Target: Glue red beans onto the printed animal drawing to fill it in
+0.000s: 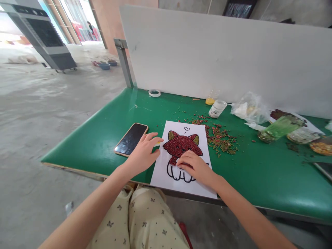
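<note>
A white sheet of paper lies at the table's front edge, with an animal drawing on it. Dark red grains cover the animal's head, olive ones its inner ears; much of the lower body is bare outline. My right hand rests on the drawing below the head, thumb and fingers pinched together, hiding part of the body. Whatever the fingertips hold is too small to make out. By the sheet's left edge, my left hand has its fingers apart and holds nothing. Loose red and green grains are scattered right of the sheet.
On the green table, a phone lies left of the sheet. Farther back are a tape roll, a clear plastic cup and a plastic bag. A greenish container stands right. A white board borders the back.
</note>
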`<move>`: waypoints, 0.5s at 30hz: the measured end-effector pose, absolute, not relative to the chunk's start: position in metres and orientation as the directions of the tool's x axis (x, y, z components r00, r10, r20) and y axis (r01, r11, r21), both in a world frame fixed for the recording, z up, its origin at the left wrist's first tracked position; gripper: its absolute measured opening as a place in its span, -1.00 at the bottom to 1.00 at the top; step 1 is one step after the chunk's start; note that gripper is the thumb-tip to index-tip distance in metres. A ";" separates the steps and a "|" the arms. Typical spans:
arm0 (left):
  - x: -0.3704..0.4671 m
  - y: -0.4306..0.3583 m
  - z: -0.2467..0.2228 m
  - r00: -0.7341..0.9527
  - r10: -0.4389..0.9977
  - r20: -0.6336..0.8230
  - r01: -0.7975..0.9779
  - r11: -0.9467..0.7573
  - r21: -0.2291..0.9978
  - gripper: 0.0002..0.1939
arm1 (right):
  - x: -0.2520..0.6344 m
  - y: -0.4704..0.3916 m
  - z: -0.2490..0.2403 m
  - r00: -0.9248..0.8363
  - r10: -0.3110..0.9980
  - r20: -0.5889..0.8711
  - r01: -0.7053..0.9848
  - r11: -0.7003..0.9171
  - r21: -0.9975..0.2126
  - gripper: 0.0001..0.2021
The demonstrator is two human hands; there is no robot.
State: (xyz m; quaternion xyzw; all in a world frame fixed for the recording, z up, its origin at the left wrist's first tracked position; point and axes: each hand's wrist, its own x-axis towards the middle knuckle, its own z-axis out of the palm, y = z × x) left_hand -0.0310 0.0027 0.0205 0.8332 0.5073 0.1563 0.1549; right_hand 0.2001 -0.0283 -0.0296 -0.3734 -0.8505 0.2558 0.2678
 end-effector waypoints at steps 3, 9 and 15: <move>-0.032 0.002 0.020 0.438 0.894 0.096 0.793 -0.435 0.426 -0.61 | 0.200 -0.029 -0.031 -0.567 0.779 0.268 0.513 0.589 -0.624 -0.89; -0.034 0.004 0.013 0.447 0.886 0.125 0.778 -0.454 0.434 -0.62 | 0.200 -0.028 -0.031 -0.566 0.776 0.279 0.519 0.598 -0.611 -0.86; -0.034 0.004 0.012 0.449 0.886 0.117 0.773 -0.451 0.445 -0.62 | 0.203 -0.029 -0.031 -0.574 0.773 0.270 0.521 0.599 -0.608 -0.84</move>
